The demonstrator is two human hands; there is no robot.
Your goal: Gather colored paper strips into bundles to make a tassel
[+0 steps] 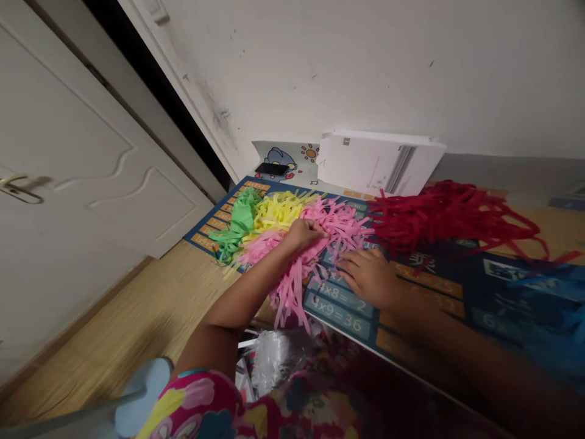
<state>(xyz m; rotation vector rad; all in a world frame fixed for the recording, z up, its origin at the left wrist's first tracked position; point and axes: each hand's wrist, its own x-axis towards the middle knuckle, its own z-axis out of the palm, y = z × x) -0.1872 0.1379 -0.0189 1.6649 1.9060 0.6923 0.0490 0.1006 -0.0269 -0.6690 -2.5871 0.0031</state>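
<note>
Pink crepe-like strips (338,219) lie in a loose, tangled pile on a blue multiplication-table mat (340,320). My left hand (305,234) rests over the middle of this pile, its thumb and fingers pinched together on some of the pink strips. Just to the right, my right hand (369,272) lies low over the mat with fingers stretched out, its fingertips near the loose pink ends. Yellow strips (280,208) and green strips (242,214) adjoin the pink pile on the left. A heap of red strips (443,213) sits beyond my right hand.
A white box-like stack (379,163) leans against the wall at the back. Left of it lies a dark phone (272,169). Blue strips (555,323) are at the right edge. Below the table edge is a silvery plastic bundle (274,360). A white door (68,134) stands left.
</note>
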